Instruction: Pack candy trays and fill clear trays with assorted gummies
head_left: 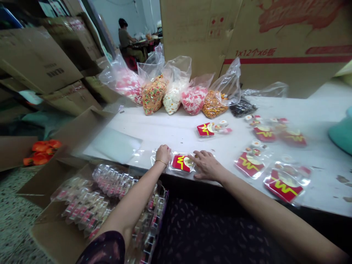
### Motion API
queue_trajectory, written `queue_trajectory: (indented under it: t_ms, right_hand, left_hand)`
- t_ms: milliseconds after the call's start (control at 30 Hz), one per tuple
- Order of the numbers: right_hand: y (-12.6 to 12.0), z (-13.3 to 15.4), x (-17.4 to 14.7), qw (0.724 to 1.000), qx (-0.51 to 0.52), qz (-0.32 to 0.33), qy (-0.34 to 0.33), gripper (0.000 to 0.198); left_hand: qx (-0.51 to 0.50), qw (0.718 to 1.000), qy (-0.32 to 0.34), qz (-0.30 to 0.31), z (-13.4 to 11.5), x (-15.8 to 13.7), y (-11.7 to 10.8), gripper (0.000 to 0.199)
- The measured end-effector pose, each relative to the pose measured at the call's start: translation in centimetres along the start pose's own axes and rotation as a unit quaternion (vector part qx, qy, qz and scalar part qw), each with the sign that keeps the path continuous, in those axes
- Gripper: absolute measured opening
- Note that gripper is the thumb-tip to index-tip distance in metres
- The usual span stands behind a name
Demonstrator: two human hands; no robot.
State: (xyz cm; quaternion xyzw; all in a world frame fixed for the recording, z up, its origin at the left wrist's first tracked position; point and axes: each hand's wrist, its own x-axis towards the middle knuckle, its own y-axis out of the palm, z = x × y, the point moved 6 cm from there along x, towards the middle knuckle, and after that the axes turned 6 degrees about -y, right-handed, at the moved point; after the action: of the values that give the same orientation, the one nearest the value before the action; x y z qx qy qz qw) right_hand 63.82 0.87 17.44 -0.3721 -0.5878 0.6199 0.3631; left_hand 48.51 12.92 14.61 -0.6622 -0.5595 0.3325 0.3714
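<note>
A clear plastic packet lies near the table's front edge, with a red fries-box shape marked by a yellow zigzag inside. At its left end my left hand is closed, fingers curled on the clear plastic; the fingertips are hidden. My right hand rests over the packet's right end, fingers spread and touching it. Just behind lies a similar red-and-yellow packet with small pieces beside it. Several more packets are spread to the right, among them a front packet and one behind it.
Bags of small pieces, including an orange-green bag and a dark bag, line the table's back before a large carton. Below left, an open box holds many filled packets. A person sits far behind.
</note>
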Motion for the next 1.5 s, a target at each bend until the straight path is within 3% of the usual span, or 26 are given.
queue_trajectory:
  t_ms: [100, 200, 333, 433, 567, 700, 833, 967, 1067, 1167, 1367, 1500]
  right_hand:
    - [0.1, -0.2, 0.3, 1.0, -0.002, -0.005, -0.004, 0.09]
    - [0.1, -0.3, 0.5, 1.0, 0.004, -0.003, -0.006, 0.092]
    - [-0.2, -0.4, 0.8, 1.0, 0.021, 0.014, -0.006, 0.098]
    - [-0.3, -0.5, 1.1, 0.999, 0.035, 0.023, -0.005, 0.101]
    - [-0.2, -0.6, 1.5, 0.998, 0.055, 0.015, -0.006, 0.103]
    - [0.0, -0.9, 1.6, 0.994, 0.11, -0.008, -0.01, 0.1]
    - [-0.1, -1.0, 1.3, 0.991, 0.13, -0.041, 0.001, 0.076]
    - [0.0, -0.6, 1.3, 0.992, 0.122, -0.041, -0.004, 0.069]
    - [0.3, -0.5, 1.4, 0.993, 0.116, -0.026, -0.008, 0.07]
    - [0.4, -0.6, 1.4, 0.996, 0.091, -0.02, -0.009, 0.073]
    - [0.5, -0.8, 1.1, 0.999, 0.05, 0.004, -0.018, 0.086]
    - [0.2, -1.5, 0.9, 0.999, 0.041, -0.022, 0.019, 0.085]
  left_hand:
    - [-0.002, 0.999, 0.023, 0.031, 0.3, 0.2, -0.5, 0.02]
    - [-0.043, 0.989, 0.078, 0.117, 0.0, 0.1, -0.7, 0.036]
    - [-0.024, 0.942, 0.193, 0.274, -1.8, -1.0, -0.7, 0.043]
    - [0.039, 0.918, 0.228, 0.321, -2.9, -1.5, -0.9, 0.032]
    - [0.097, 0.91, 0.274, 0.297, -4.1, -1.6, -0.8, 0.005]
    - [0.05, 0.915, 0.307, 0.258, -4.6, -2.0, -0.9, 0.006]
    - [-0.012, 0.919, 0.307, 0.249, -4.1, -1.9, -1.7, 0.004]
    - [-0.032, 0.945, 0.266, 0.19, -1.7, -0.5, -3.6, 0.013]
    - [0.041, 0.967, 0.22, 0.123, 1.4, 0.6, -4.7, 0.032]
    - [0.112, 0.972, 0.183, 0.101, 4.1, 0.8, -4.8, 0.039]
    - [0.08, 0.962, 0.238, 0.112, 4.7, -0.7, -3.7, 0.022]
    - [0.016, 0.975, 0.207, 0.08, 4.4, -1.0, -3.3, 0.005]
